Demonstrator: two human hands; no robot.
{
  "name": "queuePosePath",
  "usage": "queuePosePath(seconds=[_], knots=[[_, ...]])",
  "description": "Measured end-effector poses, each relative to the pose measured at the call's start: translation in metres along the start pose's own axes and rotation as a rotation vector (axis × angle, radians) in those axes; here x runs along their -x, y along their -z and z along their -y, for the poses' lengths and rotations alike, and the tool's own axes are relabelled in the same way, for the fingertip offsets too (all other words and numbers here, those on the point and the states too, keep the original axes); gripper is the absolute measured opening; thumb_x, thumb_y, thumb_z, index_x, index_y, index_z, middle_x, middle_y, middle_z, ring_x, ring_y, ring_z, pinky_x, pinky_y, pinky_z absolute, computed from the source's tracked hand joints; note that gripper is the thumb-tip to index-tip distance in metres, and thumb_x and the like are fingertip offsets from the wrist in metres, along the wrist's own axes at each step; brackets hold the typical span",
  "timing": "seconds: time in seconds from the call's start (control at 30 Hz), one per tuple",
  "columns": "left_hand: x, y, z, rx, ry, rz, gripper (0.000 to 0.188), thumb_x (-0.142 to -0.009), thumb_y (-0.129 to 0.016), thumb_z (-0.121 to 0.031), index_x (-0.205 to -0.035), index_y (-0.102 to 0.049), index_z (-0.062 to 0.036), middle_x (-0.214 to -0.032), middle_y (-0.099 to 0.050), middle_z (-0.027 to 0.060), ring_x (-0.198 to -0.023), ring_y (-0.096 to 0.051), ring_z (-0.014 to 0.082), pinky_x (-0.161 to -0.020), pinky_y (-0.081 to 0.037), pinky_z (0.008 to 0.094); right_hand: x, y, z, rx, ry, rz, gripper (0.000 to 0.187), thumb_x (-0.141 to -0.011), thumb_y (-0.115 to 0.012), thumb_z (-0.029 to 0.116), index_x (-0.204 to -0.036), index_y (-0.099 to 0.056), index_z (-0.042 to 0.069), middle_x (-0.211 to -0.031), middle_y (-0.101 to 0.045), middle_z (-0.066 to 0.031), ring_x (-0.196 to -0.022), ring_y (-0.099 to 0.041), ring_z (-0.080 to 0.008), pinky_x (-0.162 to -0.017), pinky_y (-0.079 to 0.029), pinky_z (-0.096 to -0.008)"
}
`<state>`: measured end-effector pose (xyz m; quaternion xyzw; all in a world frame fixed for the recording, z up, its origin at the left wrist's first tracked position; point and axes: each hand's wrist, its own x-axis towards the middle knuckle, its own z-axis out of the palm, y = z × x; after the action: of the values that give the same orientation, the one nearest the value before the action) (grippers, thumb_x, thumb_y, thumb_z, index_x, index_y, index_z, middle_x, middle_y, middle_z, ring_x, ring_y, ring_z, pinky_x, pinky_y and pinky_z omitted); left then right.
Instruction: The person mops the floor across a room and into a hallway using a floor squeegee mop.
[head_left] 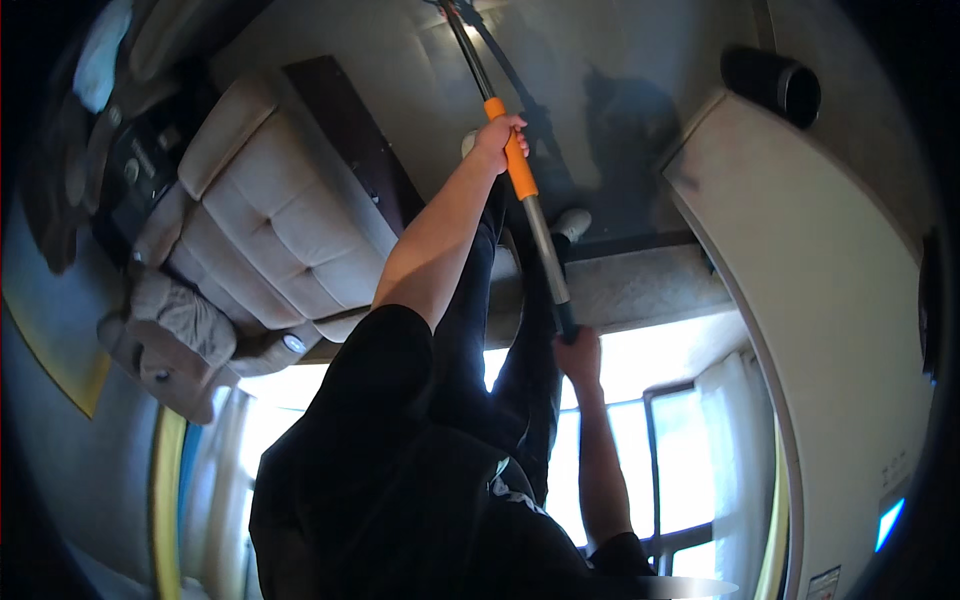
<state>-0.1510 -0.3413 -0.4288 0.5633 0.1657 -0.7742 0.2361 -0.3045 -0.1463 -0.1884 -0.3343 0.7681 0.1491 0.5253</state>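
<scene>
A long metal pole point(546, 245) with an orange grip sleeve point(522, 176) and a dark end slants across the middle, from near my body to the top edge. Its far end is mostly cut off there, so I cannot tell what tool it is. My left hand point(497, 143) is closed around the orange sleeve, with that arm stretched forward. Lower down, my right hand point(578, 357) wraps the dark end of the pole beside my right leg. My feet stand on the grey floor point(640, 50), one light shoe point(573, 223) showing right of the pole.
A beige tufted sofa point(285, 225) stands to the left, with a dark low panel point(350, 130) along its side. On the right are a large pale cabinet-like unit point(830, 260) and a black cylinder point(770, 85). A bright window point(683, 450) with white curtains point(738, 430) shows at the bottom.
</scene>
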Motion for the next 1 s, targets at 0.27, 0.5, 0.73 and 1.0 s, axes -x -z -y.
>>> queuePosePath(seconds=[0.27, 0.5, 0.73, 1.0], knots=[[0.057, 0.03, 0.092, -0.217, -0.383, -0.161, 0.007, -0.067, -0.051, -0.005, -0.067, -0.044, -0.0031, -0.048, -0.043, 0.0056, -0.036, -0.043, 0.0166, -0.033, -0.037, 0.0275, 0.079, -0.033, -0.068, -0.236, 0.032, 0.314, 0.019, -0.065, -0.055, 0.013, -0.069, -0.048, -0.004, -0.052, -0.05, -0.0105, -0.046, -0.052, -0.018, -0.041, -0.04, -0.0275], [0.083, -0.002, 0.278, -0.043, -0.327, -0.206, 0.004, -0.066, -0.046, -0.004, -0.064, -0.042, -0.0027, -0.045, -0.041, 0.0076, -0.032, -0.043, 0.019, -0.028, -0.036, 0.031, 0.143, 0.042, -0.242, -0.23, 0.027, 0.415, 0.016, -0.07, -0.054, 0.014, -0.077, -0.048, 0.0, -0.054, -0.048, -0.0032, -0.048, -0.048, -0.0099, -0.044, -0.039, -0.0234], [0.16, -0.057, 0.395, 0.134, -0.033, -0.15, 0.011, -0.062, -0.05, -0.004, -0.067, -0.04, -0.0045, -0.05, -0.042, 0.0064, -0.037, -0.044, 0.0167, -0.032, -0.038, 0.0291, 0.222, 0.088, -0.31, -0.021, 0.043, 0.041, 0.022, -0.064, -0.061, 0.017, -0.068, -0.051, -0.001, -0.054, -0.051, -0.0075, -0.047, -0.047, -0.0136, -0.044, -0.037, -0.0275], [0.153, -0.034, 0.324, 0.067, -0.011, -0.314, 0.008, -0.061, -0.046, -0.001, -0.065, -0.04, -0.005, -0.045, -0.038, 0.0049, -0.034, -0.04, 0.0151, -0.029, -0.034, 0.027, 0.189, 0.053, -0.244, 0.217, -0.035, 0.046, 0.022, -0.065, -0.056, 0.019, -0.069, -0.051, -0.002, -0.061, -0.053, -0.0195, -0.064, -0.054, -0.0328, -0.053, -0.041, -0.0364]])
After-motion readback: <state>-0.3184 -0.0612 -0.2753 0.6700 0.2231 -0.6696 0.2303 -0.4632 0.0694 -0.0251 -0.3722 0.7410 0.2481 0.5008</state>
